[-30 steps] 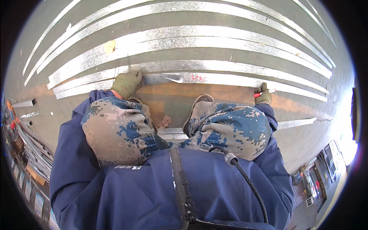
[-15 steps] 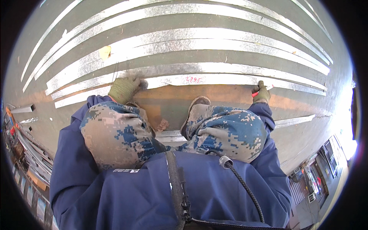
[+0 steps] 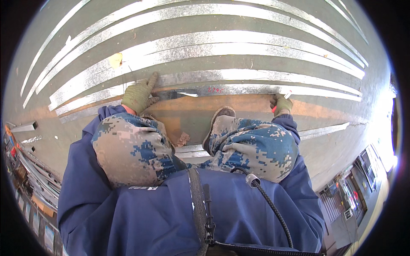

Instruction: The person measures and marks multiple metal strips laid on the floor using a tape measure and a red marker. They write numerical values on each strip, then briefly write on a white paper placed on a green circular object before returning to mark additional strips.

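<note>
In front of my shoes lies a long, thin galvanized metal strip (image 3: 243,89) with red handwriting on it. My left hand (image 3: 140,94), in a green work glove, rests at its left part. Its index finger points away from me and its thumb lies apart from it; the palm hides part of the strip. At the right, my gloved right hand (image 3: 282,105) is closed round a red-and-white marker (image 3: 288,94) beside the strip's near edge. Whether those fingers also pinch the strip, I cannot tell. Another metal strip (image 3: 256,75) runs just beyond.
Several more long strips (image 3: 222,37) lie spread over the green-grey floor. A dry leaf (image 3: 115,60) rests on one. Short strips (image 3: 190,151) lie between my feet, and another short strip (image 3: 324,131) is at the right. Metal lengths (image 3: 36,168) are piled at the far left.
My left hand has gone from bunched fingers to spread ones. My right hand with the marker has shifted left along the strip. The strip's middle looks darker and seems tilted.
</note>
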`<state>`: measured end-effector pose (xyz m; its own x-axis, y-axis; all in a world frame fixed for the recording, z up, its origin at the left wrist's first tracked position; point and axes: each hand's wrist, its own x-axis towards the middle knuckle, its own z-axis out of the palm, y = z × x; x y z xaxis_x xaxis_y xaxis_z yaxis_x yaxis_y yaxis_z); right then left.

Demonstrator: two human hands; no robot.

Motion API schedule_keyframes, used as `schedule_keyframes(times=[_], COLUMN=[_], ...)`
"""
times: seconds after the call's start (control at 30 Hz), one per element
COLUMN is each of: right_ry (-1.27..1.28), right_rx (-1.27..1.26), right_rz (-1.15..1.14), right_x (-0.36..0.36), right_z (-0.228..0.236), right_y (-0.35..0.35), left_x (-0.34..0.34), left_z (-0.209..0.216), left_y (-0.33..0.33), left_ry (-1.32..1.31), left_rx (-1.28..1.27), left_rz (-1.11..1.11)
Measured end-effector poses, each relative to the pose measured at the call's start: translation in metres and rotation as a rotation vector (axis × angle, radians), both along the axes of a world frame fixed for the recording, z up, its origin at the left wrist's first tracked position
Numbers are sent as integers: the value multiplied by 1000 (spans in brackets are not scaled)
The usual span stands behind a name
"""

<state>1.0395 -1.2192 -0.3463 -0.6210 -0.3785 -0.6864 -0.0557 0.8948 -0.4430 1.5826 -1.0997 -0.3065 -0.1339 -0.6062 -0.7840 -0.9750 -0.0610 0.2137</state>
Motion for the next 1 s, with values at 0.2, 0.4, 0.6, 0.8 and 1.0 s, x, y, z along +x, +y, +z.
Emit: schedule_keyframes(times=[0.2, 0.4, 0.6, 0.8, 1.0], right_ry=[-90, -17, -83, -102, -139], right_rx=[-94, 94, 74, 134, 198], right_rz=[-159, 50, 95, 270, 442], right_x=[-7, 1, 21, 25, 42], right_z=[-4, 12, 80, 173, 257], right_y=[-4, -20, 13, 17, 13], left_x=[0, 3, 22, 52, 52], left_z=[-12, -11, 39, 104, 220], left_y=[10, -2, 14, 69, 150], left_ry=[115, 103, 147, 171, 204], left_rx=[-6, -28, 76, 170, 260], left_rz=[111, 103, 575, 796, 1184])
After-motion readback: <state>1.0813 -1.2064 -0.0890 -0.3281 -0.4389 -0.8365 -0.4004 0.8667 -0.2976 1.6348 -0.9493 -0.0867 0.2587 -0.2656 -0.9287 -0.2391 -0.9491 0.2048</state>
